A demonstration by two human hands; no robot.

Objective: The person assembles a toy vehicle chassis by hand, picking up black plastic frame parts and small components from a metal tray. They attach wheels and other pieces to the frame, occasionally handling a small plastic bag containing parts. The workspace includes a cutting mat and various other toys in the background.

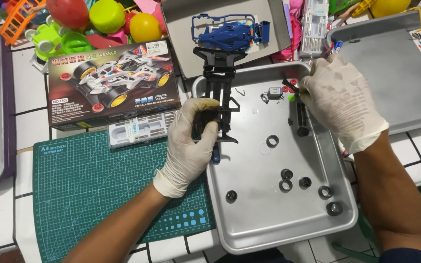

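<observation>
My left hand (191, 141) grips the black chassis (220, 92) firmly while my right hand (339, 100) pinches a small black part (291, 85) (gently, over the metal tray (269, 224)).

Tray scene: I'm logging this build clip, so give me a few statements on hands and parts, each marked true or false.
1. The left hand grips a black chassis. True.
2. Both hands are bare. False: both wear pale gloves.
3. Black tyres lie loose in the metal tray. True.
4. The right hand rests on the green cutting mat. False: it is over the tray's upper right corner.
5. The blue body part lies in the tray. False: it lies in an open grey box behind it.
</observation>
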